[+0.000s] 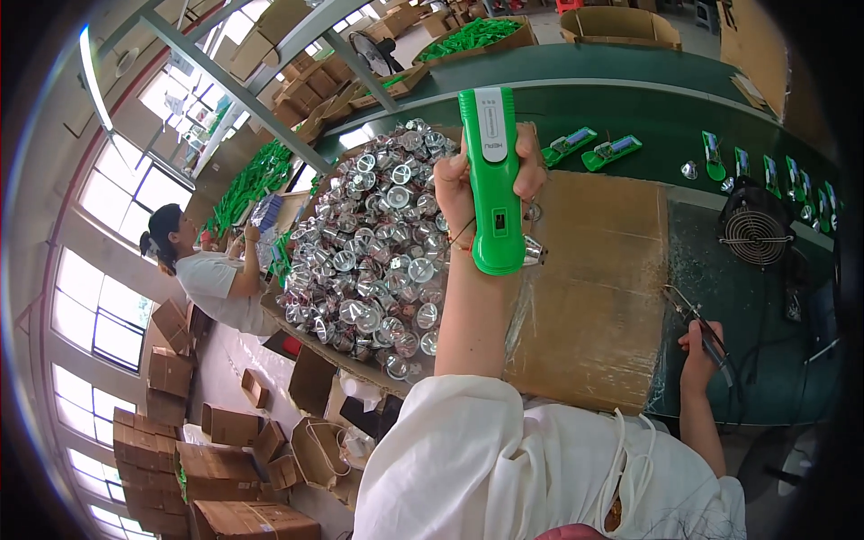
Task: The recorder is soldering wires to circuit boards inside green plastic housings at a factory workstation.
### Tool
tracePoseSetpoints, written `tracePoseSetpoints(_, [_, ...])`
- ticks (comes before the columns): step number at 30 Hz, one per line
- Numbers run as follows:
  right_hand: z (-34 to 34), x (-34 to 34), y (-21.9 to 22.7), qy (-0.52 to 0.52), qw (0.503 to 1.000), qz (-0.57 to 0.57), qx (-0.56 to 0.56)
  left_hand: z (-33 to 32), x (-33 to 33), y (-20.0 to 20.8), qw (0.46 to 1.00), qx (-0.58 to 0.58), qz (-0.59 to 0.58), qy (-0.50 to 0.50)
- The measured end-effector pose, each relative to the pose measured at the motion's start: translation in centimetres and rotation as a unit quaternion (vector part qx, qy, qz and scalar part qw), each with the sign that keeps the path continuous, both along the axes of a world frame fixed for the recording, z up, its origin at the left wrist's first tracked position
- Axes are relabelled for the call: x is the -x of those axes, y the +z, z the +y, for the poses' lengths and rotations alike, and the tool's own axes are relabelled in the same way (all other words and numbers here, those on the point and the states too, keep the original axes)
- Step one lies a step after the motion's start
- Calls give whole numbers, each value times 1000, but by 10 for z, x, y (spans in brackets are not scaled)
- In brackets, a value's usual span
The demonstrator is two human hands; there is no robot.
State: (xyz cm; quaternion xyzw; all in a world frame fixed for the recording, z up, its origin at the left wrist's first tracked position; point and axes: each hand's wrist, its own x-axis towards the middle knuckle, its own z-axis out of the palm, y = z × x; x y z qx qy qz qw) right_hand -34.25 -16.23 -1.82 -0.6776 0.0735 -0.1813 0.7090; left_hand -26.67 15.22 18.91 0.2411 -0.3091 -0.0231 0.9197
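My left hand is raised over the bench, its fingers wrapped round a green plastic flashlight housing with a grey panel and a small switch slot. A silvery reflector shows beside the housing's lower end; whether it is joined by wires I cannot tell. Low on the right, my right hand is closed round the dark handle of what looks like a soldering iron, its metal tip pointing away to the upper left. The cardboard sheet lies between my two hands.
A large box of silvery reflectors stands at my left. Green housings with parts line the bench's far side and right. A small black fan stands at right. Another person works at far left, near heaped green housings.
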Motion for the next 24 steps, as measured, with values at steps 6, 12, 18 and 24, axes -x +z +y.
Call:
tracePoseSetpoints(6, [-1, 0, -2, -2, 1000, -3, 14, 4, -9, -6, 998, -5, -63, -20])
tracePoseSetpoints(12, [-2, -1, -4, 2, 999, -19, 44, -11, -45, 25, 989, -55, 121, 62])
tracePoseSetpoints(18, [-3, -1, -8, 5, 999, -25, 45, 53, -87, 35, 736, -555, -50, 385])
tracePoseSetpoints(24, [-2, 3, -8, 2, 999, -9, 52, 199, -12, 4, 626, -654, 83, 417])
